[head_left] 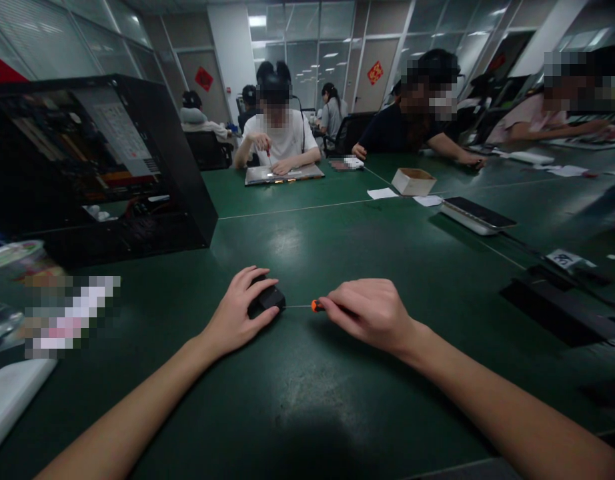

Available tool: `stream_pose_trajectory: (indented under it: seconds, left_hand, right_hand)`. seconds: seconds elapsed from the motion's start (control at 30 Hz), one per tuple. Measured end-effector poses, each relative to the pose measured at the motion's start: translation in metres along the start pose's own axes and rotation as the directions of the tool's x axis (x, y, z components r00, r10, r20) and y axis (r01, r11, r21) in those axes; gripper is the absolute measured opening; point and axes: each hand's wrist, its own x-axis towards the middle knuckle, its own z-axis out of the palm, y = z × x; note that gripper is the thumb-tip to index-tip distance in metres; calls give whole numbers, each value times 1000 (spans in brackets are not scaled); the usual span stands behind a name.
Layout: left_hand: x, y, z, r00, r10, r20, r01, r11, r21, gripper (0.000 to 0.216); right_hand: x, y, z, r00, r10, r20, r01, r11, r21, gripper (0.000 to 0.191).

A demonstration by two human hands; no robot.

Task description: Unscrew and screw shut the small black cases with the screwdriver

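My left hand (242, 303) is wrapped over a small black box-shaped device (271, 300) on the green table (297, 373), thumb along its near side and fingers across its top. From the right, my right hand (370, 310) grips a screwdriver (316, 305) with an orange and black handle, mostly hidden inside the closed fingers. Its thin metal shaft lies level and points left, and the tip meets the right end of the black device. Whether the tip sits in a screw is too small to tell.
An opened black computer case (187, 193) stands at the left, near a clear plastic jar (17, 280). Ahead are a small cardboard box (412, 181) and a dark flat device (477, 215). Black items (562, 310) lie at right. Across the table, a person in white (282, 137) works on a flat panel.
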Motion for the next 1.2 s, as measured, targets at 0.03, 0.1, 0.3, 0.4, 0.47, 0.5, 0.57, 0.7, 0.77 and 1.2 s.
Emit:
stream_pose_trajectory:
  seconds: [0.03, 0.1, 0.3, 0.4, 0.47, 0.5, 0.57, 0.7, 0.77, 1.2]
  left_hand:
    - [0, 0, 0, 1000, 0, 0, 0, 1000, 1, 43]
    - [0, 1, 0, 1000, -3, -1, 3, 1000, 2, 43]
    - [1, 3, 0, 1000, -17, -8, 17, 1000, -21, 43]
    - [1, 4, 0, 1000, -28, -10, 28, 999, -37, 42]
    - [2, 5, 0, 999, -39, -15, 38, 998, -48, 42]
    - [2, 6, 0, 999, -43, -17, 42, 998, -51, 42]
    - [2, 6, 0, 999, -47, -15, 46, 997, -55, 41]
    - [2, 6, -1, 999, -44, -4, 44, 997, -62, 40]
    - [2, 5, -2, 999, -44, -2, 44, 997, -66, 40]
    - [1, 5, -2, 999, -32, 12, 32, 999, -39, 40]
  right_hand:
    - [0, 0, 0, 1000, 1, -6, -1, 1000, 1, 32]
    - [0, 0, -1, 1000, 0, -16, 0, 1000, 6, 30]
    - [2, 1, -4, 999, 3, -47, -3, 1000, 9, 30]
    - [3, -1, -4, 999, 12, -49, -11, 1000, 24, 29]
    - [2, -2, -3, 999, 13, -35, -12, 999, 31, 29]
    - [2, -2, -3, 999, 15, -28, -14, 999, 36, 29]
    - [1, -2, -2, 999, 35, -17, -34, 998, 54, 29]
    - [0, 3, 4, 978, 204, 44, -209, 962, 174, 27]
    - [-2, 9, 9, 939, 321, 123, -340, 920, 197, 29]
    - [-1, 6, 3, 915, 15, 404, 9, 998, -58, 33]
